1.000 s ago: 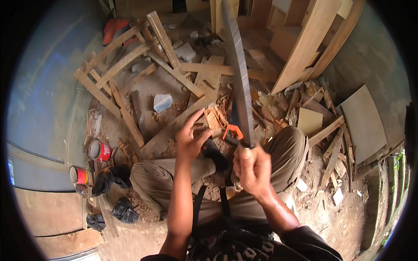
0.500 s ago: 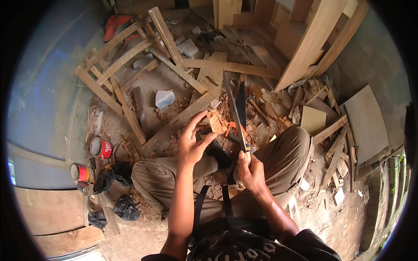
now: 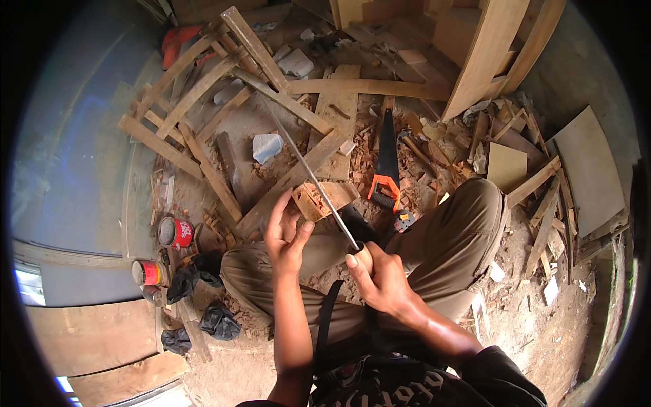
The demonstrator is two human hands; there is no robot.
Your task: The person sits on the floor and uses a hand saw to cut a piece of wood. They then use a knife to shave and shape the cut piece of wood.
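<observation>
The right hand (image 3: 381, 279) is clenched around the handle of a long, narrow metal blade (image 3: 327, 199). Fingers spread, the unclenched left hand (image 3: 285, 242) is just beside a light-brown wooden block (image 3: 306, 203); contact is unclear. Farther off lies a black-bladed, orange-handled handsaw (image 3: 387, 152).

- Can barely see the handle (image 3: 357, 248) of the long blade (image 3: 331, 208), mostly covered by the right hand (image 3: 381, 277).
- Cannot tell contact from a gap between the left hand (image 3: 287, 243) and the wooden block (image 3: 307, 201), partly hidden behind the blade.
- Can hardly trace the blade's far end, blurred against the floor (image 3: 234, 370).
- Lose the dark shirt (image 3: 380, 381) at the bottom edge, the wooden panels (image 3: 487, 57) at the top.
</observation>
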